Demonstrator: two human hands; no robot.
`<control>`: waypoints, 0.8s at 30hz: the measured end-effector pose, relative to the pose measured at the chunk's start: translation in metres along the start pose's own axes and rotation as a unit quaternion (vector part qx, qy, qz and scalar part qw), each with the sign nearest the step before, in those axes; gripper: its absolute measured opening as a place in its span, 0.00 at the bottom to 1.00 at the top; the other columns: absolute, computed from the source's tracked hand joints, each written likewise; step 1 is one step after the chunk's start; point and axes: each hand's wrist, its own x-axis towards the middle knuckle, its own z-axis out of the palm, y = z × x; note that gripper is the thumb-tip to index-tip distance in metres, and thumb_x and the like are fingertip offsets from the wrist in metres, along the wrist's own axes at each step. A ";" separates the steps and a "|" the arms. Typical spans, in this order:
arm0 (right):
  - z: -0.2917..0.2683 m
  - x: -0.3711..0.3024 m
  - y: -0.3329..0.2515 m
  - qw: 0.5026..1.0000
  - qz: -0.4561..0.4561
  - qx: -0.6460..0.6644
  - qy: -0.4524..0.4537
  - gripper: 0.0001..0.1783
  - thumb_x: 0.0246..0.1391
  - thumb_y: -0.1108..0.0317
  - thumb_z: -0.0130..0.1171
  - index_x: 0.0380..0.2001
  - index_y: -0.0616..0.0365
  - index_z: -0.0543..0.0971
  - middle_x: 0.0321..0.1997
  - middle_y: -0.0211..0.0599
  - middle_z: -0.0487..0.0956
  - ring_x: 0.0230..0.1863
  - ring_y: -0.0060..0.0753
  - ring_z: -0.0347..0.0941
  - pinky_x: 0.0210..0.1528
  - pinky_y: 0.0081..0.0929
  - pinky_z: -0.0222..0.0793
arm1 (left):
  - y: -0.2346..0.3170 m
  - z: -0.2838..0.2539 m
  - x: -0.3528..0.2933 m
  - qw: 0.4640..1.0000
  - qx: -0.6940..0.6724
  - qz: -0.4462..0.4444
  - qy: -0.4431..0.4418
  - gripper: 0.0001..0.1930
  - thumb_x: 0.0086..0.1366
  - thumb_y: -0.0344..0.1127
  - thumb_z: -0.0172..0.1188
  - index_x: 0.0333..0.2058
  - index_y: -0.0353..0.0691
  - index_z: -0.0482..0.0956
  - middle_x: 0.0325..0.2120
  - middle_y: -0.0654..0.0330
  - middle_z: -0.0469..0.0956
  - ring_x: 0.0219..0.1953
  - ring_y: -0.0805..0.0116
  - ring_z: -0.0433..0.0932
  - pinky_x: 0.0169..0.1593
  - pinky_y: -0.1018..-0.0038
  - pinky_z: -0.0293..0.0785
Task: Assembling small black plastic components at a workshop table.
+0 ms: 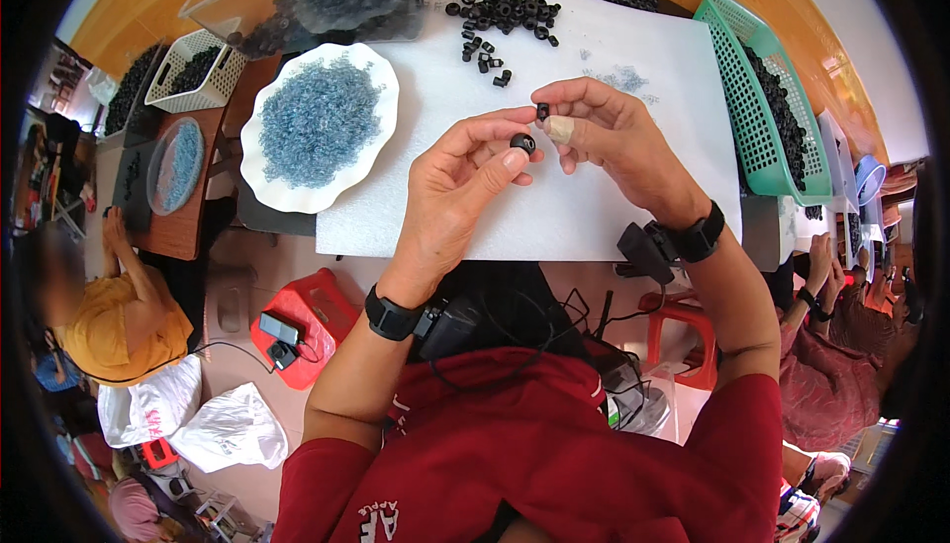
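Over the white foam sheet (445, 78) my two hands meet in front of me. My left hand (465, 172) pinches a small round black plastic part (523, 143) between thumb and fingers, its hollow end showing. Just above it, my right hand (604, 128), with a tan wrap on the thumb, grips a smaller black piece (542, 111) at its fingertips. The two pieces are close together but apart. A scatter of similar black parts (510, 11) lies on the sheet beyond my hands. To the right of those is a thin patch of small clear bluish pieces (625, 77).
A scalloped white plate (254, 152) heaped with clear bluish pieces stands at left. Behind it is a clear bin (396, 9) of black parts. A green basket (727, 78) of black parts borders the right side. Red stools (317, 330) stand below; other people sit at both sides.
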 end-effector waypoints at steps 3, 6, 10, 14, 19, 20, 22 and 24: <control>0.002 -0.001 0.007 0.998 0.001 0.069 0.001 0.20 0.57 0.67 0.60 0.52 0.61 0.74 0.40 0.29 0.76 0.33 0.19 0.71 0.35 0.17 0.68 | -0.001 0.000 0.000 1.000 0.006 0.000 0.001 0.12 0.64 0.27 0.58 0.46 0.33 0.75 0.53 0.53 0.73 0.45 0.70 0.77 0.45 0.74 0.76; 0.004 -0.001 0.013 0.993 -0.008 0.117 0.004 0.20 0.59 0.68 0.58 0.54 0.60 0.74 0.41 0.29 0.76 0.36 0.20 0.72 0.35 0.18 0.68 | -0.002 0.001 0.000 1.000 0.019 0.002 0.004 0.12 0.64 0.27 0.58 0.46 0.33 0.75 0.53 0.53 0.73 0.45 0.71 0.77 0.45 0.75 0.76; 0.008 -0.004 0.014 0.994 -0.018 0.101 0.021 0.18 0.60 0.69 0.56 0.52 0.61 0.75 0.41 0.30 0.77 0.38 0.21 0.73 0.36 0.20 0.70 | -0.001 0.002 -0.001 0.999 0.033 0.003 0.007 0.12 0.64 0.27 0.58 0.46 0.33 0.76 0.53 0.53 0.73 0.45 0.72 0.76 0.45 0.75 0.76; 0.008 -0.006 0.015 0.995 -0.029 0.092 0.038 0.15 0.60 0.68 0.56 0.49 0.62 0.77 0.40 0.33 0.78 0.36 0.22 0.73 0.37 0.21 0.72 | -0.002 0.002 -0.001 0.999 0.053 0.010 0.007 0.12 0.64 0.27 0.58 0.46 0.33 0.76 0.53 0.54 0.73 0.45 0.73 0.76 0.45 0.75 0.76; 0.011 -0.005 0.015 0.996 -0.058 0.043 0.060 0.13 0.59 0.68 0.58 0.45 0.63 0.78 0.38 0.35 0.79 0.34 0.22 0.74 0.37 0.20 0.73 | -0.003 0.003 -0.002 0.998 0.069 0.007 0.007 0.12 0.64 0.27 0.59 0.46 0.32 0.75 0.52 0.55 0.74 0.45 0.73 0.75 0.48 0.76 0.74; 0.010 -0.005 0.017 0.995 -0.070 -0.012 0.070 0.11 0.59 0.69 0.59 0.43 0.63 0.78 0.37 0.36 0.80 0.35 0.22 0.75 0.37 0.20 0.73 | -0.003 0.004 -0.001 0.997 0.079 0.009 0.007 0.12 0.64 0.27 0.59 0.46 0.32 0.75 0.51 0.55 0.75 0.46 0.73 0.75 0.49 0.76 0.74; 0.008 -0.005 0.017 0.991 -0.082 -0.067 0.080 0.10 0.58 0.69 0.59 0.41 0.63 0.78 0.37 0.36 0.80 0.36 0.23 0.75 0.37 0.20 0.73 | -0.003 0.004 -0.001 0.996 0.089 0.011 0.007 0.12 0.64 0.27 0.59 0.46 0.32 0.75 0.50 0.55 0.76 0.46 0.73 0.75 0.50 0.76 0.73; 0.008 -0.007 0.013 0.969 -0.097 -0.215 0.075 0.09 0.58 0.70 0.60 0.40 0.64 0.78 0.36 0.36 0.81 0.37 0.23 0.76 0.37 0.20 0.73 | -0.003 0.004 -0.001 0.996 0.084 -0.002 0.008 0.12 0.64 0.27 0.58 0.46 0.32 0.75 0.48 0.55 0.77 0.47 0.72 0.75 0.51 0.76 0.72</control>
